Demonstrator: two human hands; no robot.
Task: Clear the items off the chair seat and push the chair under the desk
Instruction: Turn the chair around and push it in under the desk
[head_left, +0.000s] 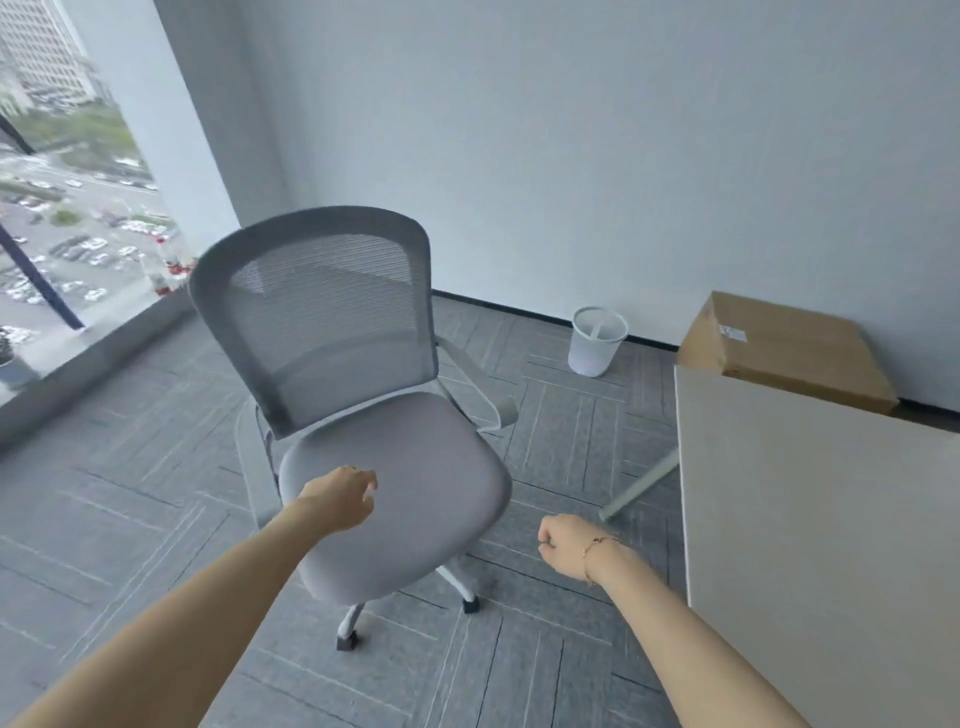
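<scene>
Covering the whole floor, grey carpet tiles (130, 499) run up to a pale wall (623, 156) at the back and a tall window (67, 208) on the left, through which a car park shows far below. Next in size, the desk (821, 545) fills the right side with its cream top, one slanted white leg (641, 486) showing beneath its near corner. The chair (363, 395), a grey swivel model with a mesh back (322, 312), stands on the carpet left of the desk and well apart from it, its back towards the window corner and its seat (415, 467) facing the person. Nothing rests on the padded seat. White armrests and a white wheeled base show at its sides and beneath it. A brown cardboard box (784, 353) sits beyond the desk against the wall, and a white mesh wastebasket (596, 340) stands on the floor near the skirting.

The person's left hand (340, 496) is over the front left part of the seat, fingers loosely curled and gripping nothing; whether it touches the cushion cannot be told. The right hand (566, 545) hangs above the carpet between chair and desk, curled into a loose fist with nothing in it, a thin bracelet (592, 553) on the wrist.
</scene>
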